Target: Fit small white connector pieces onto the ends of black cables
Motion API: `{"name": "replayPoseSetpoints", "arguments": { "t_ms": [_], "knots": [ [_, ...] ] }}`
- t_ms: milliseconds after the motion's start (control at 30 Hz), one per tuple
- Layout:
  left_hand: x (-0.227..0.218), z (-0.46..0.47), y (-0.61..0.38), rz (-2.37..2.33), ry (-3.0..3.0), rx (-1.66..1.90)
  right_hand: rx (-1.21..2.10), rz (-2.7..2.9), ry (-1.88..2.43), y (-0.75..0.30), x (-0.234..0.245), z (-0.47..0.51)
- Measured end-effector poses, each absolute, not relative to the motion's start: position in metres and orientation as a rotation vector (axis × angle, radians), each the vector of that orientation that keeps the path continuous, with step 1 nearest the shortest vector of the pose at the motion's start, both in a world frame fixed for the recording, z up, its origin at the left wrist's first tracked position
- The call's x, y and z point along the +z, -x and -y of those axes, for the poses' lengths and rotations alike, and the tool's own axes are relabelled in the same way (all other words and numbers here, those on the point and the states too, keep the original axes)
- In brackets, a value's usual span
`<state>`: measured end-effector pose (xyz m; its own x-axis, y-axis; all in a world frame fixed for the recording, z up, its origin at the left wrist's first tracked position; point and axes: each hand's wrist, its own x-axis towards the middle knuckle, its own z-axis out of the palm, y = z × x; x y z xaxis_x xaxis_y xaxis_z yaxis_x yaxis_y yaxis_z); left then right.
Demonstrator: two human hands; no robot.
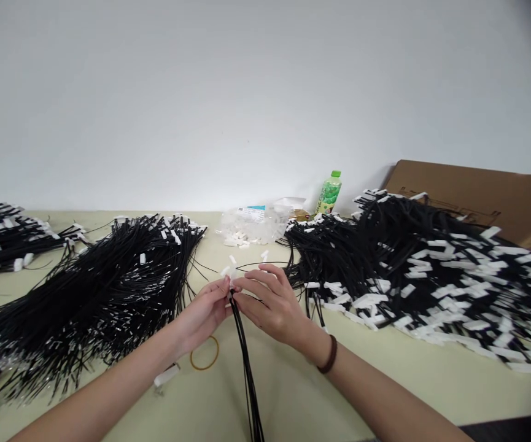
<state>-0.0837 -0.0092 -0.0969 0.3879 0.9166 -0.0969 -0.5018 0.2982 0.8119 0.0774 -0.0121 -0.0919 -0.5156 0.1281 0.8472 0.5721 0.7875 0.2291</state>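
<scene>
Hands meet mid-table on the near side: left hand [203, 313] and right hand [272, 304] both pinch the top of a thin bundle of black cables [245, 362], with white connectors [231, 270] poking out just above the fingertips. I'd hold those ends level and grip tight so no strand slips, staying clear of the left cable pile [99, 288] and the right cable pile [431, 264]. A rubber band [204, 354] lies just beside the left wrist.

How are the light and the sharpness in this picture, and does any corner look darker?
Head view: soft, even light, with faint shadows under the left hand and right hand pinching the black cable bundle; small glints on the left cable pile; the right cable pile looks slightly soft at its near edge; the top right corner is darkened.
</scene>
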Motion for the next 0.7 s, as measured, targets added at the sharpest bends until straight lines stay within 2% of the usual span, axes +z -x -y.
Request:
{"name": "replayPoseSetpoints", "arguments": {
  "t_ms": [700],
  "knots": [
    [-0.0964,0.0109,0.0826,-0.606,-0.758,1.022,-0.644,2.065,0.468,-0.0776,-0.0906,0.0122]
  ]
}}
